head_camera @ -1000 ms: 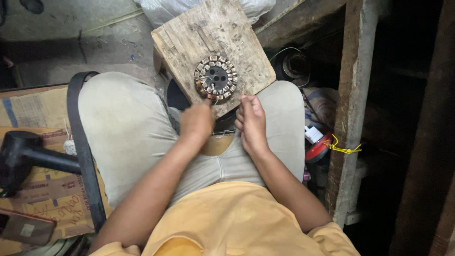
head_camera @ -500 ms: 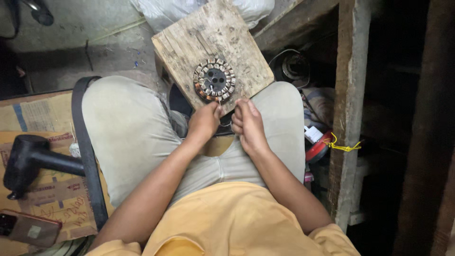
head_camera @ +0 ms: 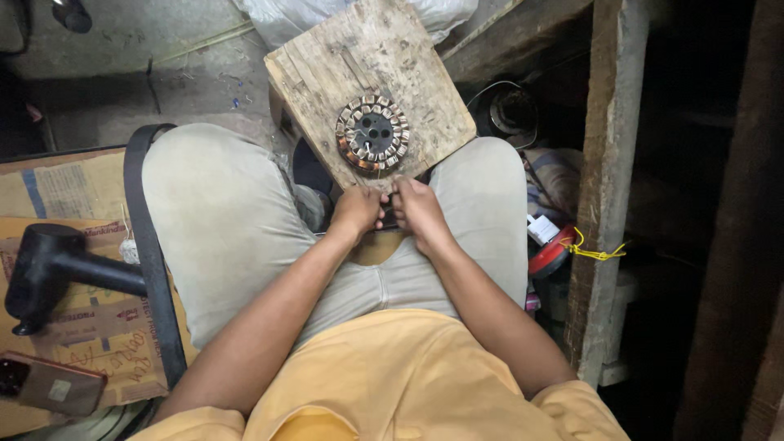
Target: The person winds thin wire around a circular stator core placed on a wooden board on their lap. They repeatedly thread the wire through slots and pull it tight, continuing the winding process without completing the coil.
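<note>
My left hand (head_camera: pixel 357 211) and right hand (head_camera: pixel 418 209) now pressed together, fingers pinched on something small, cannot tell what, just below wood block (head_camera: pixel 318 77). A second ago hands sat slightly apart. Motor winding (head_camera: pixel 372 135) unmoved on block, just above hands. Mallet (head_camera: pixel 57 265) well left of block, on cardboard (head_camera: pixel 73 188).

At nine o'clock, black rubber mallet (head_camera: pixel 57 265) lying on flattened cardboard (head_camera: pixel 73 188). Phone (head_camera: pixel 49 384) at eight o'clock. Black belt (head_camera: pixel 151 269) alongside. Wooden post (head_camera: pixel 604 188) at three o'clock, yellow wire (head_camera: pixel 592 249) tied around it.
</note>
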